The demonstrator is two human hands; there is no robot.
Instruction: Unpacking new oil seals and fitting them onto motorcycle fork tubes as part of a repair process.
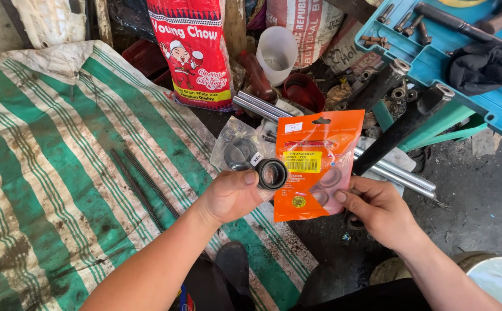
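My left hand (232, 194) pinches a black rubber ring seal (272, 174) between thumb and fingers, held upright above the ground. My right hand (379, 208) grips the lower right edge of an orange plastic packet (318, 164) with a yellow label and ring shapes showing through it. Seal and packet sit side by side, nearly touching. Behind them lies a clear plastic bag (240, 148) with another dark ring inside.
A green and white striped tarp (61, 173) covers the ground at left, with two long thin springs (144, 187) on it. Chrome tubes (403, 174), black tubes (403, 124), a teal tool case (464, 52), a red printed sack (193, 52), a white cup (277, 53) and a bucket (501, 276) surround me.
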